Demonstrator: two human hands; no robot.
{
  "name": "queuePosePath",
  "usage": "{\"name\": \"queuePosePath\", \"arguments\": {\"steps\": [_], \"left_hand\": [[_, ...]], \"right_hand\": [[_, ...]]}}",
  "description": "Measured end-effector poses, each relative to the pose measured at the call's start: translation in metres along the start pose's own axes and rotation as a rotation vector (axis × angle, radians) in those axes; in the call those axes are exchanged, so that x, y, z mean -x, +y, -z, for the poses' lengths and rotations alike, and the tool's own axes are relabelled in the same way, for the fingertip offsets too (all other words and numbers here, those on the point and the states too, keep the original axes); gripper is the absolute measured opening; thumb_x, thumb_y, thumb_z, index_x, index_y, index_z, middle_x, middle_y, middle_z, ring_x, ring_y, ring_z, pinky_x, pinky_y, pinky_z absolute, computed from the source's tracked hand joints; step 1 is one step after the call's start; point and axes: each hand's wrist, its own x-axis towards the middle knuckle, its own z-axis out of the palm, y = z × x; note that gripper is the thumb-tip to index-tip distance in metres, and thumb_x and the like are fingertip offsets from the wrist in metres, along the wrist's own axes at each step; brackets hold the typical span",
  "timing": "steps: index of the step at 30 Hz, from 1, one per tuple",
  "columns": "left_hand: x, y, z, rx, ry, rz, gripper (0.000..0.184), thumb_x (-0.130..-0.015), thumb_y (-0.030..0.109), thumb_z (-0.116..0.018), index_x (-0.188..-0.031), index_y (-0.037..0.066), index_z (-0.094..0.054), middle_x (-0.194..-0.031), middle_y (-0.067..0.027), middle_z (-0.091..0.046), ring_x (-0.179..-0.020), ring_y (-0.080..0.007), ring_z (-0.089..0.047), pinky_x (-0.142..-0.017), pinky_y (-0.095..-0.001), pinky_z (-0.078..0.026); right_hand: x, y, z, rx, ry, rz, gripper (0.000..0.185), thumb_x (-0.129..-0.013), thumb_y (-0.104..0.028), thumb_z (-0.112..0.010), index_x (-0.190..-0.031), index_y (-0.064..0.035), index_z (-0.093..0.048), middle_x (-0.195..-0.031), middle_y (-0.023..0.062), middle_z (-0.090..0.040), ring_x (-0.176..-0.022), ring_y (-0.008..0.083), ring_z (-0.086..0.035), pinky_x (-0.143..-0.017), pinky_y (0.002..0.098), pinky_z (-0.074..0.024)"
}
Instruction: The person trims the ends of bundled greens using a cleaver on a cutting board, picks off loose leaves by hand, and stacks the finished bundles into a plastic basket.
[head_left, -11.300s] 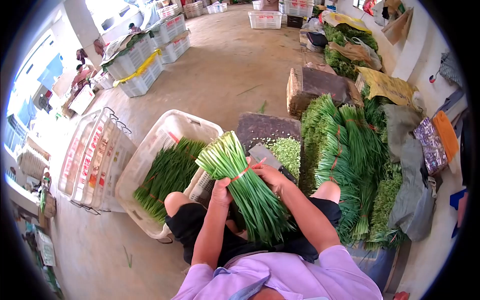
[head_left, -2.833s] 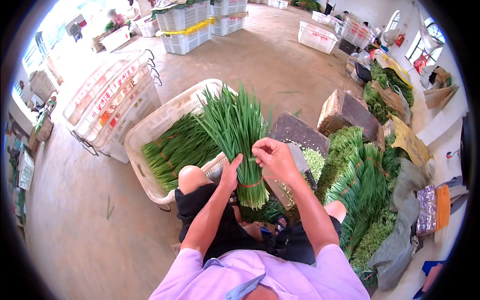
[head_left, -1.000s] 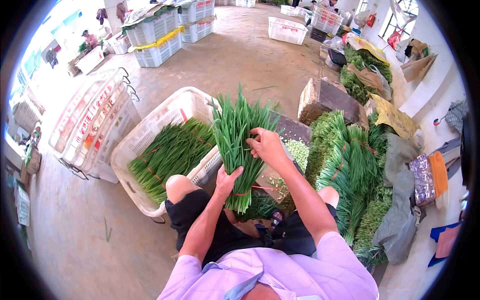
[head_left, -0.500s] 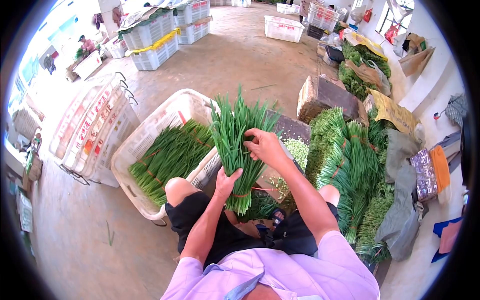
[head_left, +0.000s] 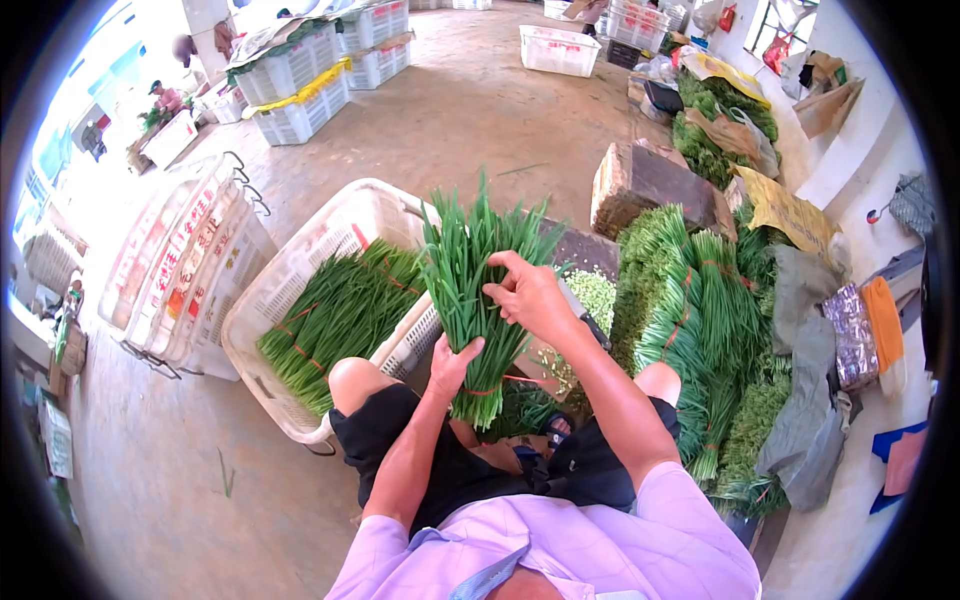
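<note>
An upright bunch of garlic chives stands between my knees, its pale cut ends down and a red tie around the lower stems. My left hand is wrapped round the stems just above that tie. My right hand has its thumb and forefinger pinched at the leaves on the bunch's right side; the exact leaves between the fingertips are hard to make out. Left of the bunch, a white plastic crate holds several tied bundles of chives.
To my right lie stacked bundles of chives beside a grey cloth. A box stands ahead of them. Stacked white crates are at the left, more crates farther back. Another person sits far left.
Both hands keep their hold on the bunch. My right hand's fingers have shifted slightly at the leaves. The view has turned a little.
</note>
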Motion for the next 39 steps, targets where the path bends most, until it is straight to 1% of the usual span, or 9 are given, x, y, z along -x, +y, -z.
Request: {"name": "queuePosePath", "arguments": {"steps": [9, 19, 22, 27, 31, 33, 35, 37, 39], "left_hand": [[0.000, 0.000, 0.000, 0.053, -0.002, 0.011, 0.035, -0.088, 0.011, -0.073, -0.119, 0.000, -0.062, -0.109, -0.0037, -0.067, -0.097, -0.0135, -0.062, -0.090, -0.0309, -0.050], [-0.001, -0.003, 0.001, 0.000, 0.023, 0.000, 0.033, -0.087, 0.010, -0.075, -0.117, 0.001, -0.063, -0.105, -0.0016, -0.067, -0.093, -0.0112, -0.061, -0.086, -0.0289, -0.050], [0.001, 0.001, -0.001, 0.033, 0.007, 0.030, 0.033, -0.087, 0.010, -0.075, -0.117, 0.001, -0.063, -0.105, -0.0014, -0.067, -0.093, -0.0111, -0.060, -0.086, -0.0288, -0.050], [0.002, 0.005, -0.004, -0.035, -0.099, -0.041, 0.044, -0.078, 0.009, -0.083, -0.116, 0.002, -0.062, -0.107, -0.0012, -0.067, -0.096, -0.0113, -0.061, -0.088, -0.0303, -0.051], [0.002, 0.007, -0.006, -0.140, -0.066, 0.034, 0.044, -0.075, 0.007, -0.084, -0.113, 0.002, -0.065, -0.103, -0.0014, -0.069, -0.093, -0.0122, -0.063, -0.087, -0.0309, -0.052], [0.002, 0.009, -0.006, -0.128, -0.047, 0.048, 0.043, -0.075, 0.007, -0.084, -0.112, 0.002, -0.065, -0.103, -0.0014, -0.070, -0.093, -0.0123, -0.064, -0.087, -0.0310, -0.052], [0.001, 0.012, -0.005, -0.119, -0.031, 0.056, 0.042, -0.075, 0.007, -0.084, -0.112, 0.002, -0.065, -0.102, -0.0014, -0.070, -0.092, -0.0123, -0.064, -0.087, -0.0310, -0.052], [0.000, 0.012, -0.005, -0.160, -0.012, 0.022, 0.040, -0.075, 0.007, -0.083, -0.111, 0.002, -0.065, -0.102, -0.0017, -0.070, -0.091, -0.0123, -0.065, -0.086, -0.0312, -0.052], [0.000, 0.012, -0.006, -0.138, -0.018, 0.039, 0.040, -0.075, 0.007, -0.083, -0.110, 0.002, -0.065, -0.101, -0.0020, -0.070, -0.091, -0.0126, -0.065, -0.086, -0.0313, -0.052]], "right_hand": [[0.002, 0.002, 0.001, 0.059, -0.034, -0.118, 0.049, -0.089, -0.011, -0.072, -0.131, 0.0050, -0.052, -0.067, 0.0063, -0.065, -0.055, 0.0114, -0.064, -0.049, 0.0273, -0.0536], [-0.005, 0.022, 0.001, -0.099, -0.022, -0.180, 0.022, -0.091, -0.014, -0.069, -0.101, 0.0055, -0.067, -0.068, 0.0040, -0.065, -0.051, 0.0093, -0.061, -0.045, 0.0234, -0.0504], [-0.005, 0.028, 0.002, -0.338, -0.059, -0.228, 0.014, -0.095, -0.016, -0.066, -0.094, -0.0017, -0.066, -0.072, 0.0020, -0.065, -0.051, 0.0080, -0.059, -0.046, 0.0213, -0.0496], [-0.007, 0.049, -0.012, -0.648, -0.061, -0.360, 0.014, -0.099, -0.017, -0.059, -0.098, -0.0033, -0.059, -0.078, 0.0041, -0.062, -0.062, 0.0131, -0.062, -0.056, 0.0264, -0.0550], [-0.008, 0.051, -0.013, -0.995, -0.129, -0.470, 0.019, -0.101, -0.020, -0.054, -0.088, -0.0068, -0.054, -0.069, -0.0003, -0.053, -0.052, 0.0098, -0.048, -0.045, 0.0237, -0.0400], [-0.006, 0.053, -0.003, -1.505, -0.194, -0.262, 0.022, -0.102, -0.020, -0.053, -0.084, -0.0079, -0.053, -0.065, -0.0026, -0.049, -0.048, 0.0084, -0.041, -0.041, 0.0224, -0.0320], [0.001, 0.043, 0.002, -1.433, -0.142, -0.204, 0.019, -0.100, -0.017, -0.056, -0.083, -0.0092, -0.053, -0.065, -0.0023, -0.051, -0.048, 0.0063, -0.043, -0.039, 0.0209, -0.0297], [0.013, 0.020, 0.004, -0.720, -0.115, -0.102, 0.011, -0.097, -0.012, -0.061, -0.088, -0.0089, -0.056, -0.069, -0.0008, -0.057, -0.051, 0.0045, -0.047, -0.040, 0.0204, -0.0304], [0.018, 0.014, -0.006, -0.446, -0.134, -0.005, 0.014, -0.095, -0.006, -0.065, -0.108, -0.0072, -0.062, -0.073, 0.0003, -0.061, -0.053, 0.0035, -0.050, -0.043, 0.0198, -0.0354]]}}
